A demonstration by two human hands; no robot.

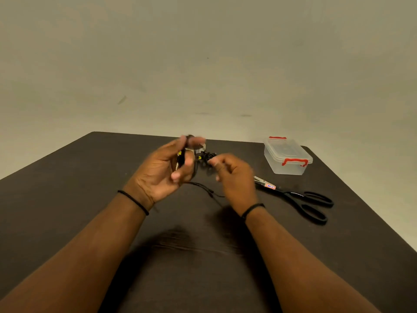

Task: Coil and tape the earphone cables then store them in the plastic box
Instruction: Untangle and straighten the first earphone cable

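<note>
My left hand [167, 166] is raised over the dark table [67, 199], palm toward me, its fingers curled round a coil of black earphone cable [204, 188] with yellow marks. A loose strand hangs from it and trails over the table between my wrists. My right hand [232, 175] is just to the right, blurred, its fingertips pinching the cable near a tangled black bunch [207, 155]. A tape roll [201, 147] shows partly behind my left fingers. The clear plastic box [287, 158] with red clasps stands lidded at the far right.
Black-handled scissors [300, 198] lie on the table to the right of my right wrist, blades pointing toward my hand. The table's far edge runs just behind the hands, and its right edge slants down past the box. A plain wall stands beyond.
</note>
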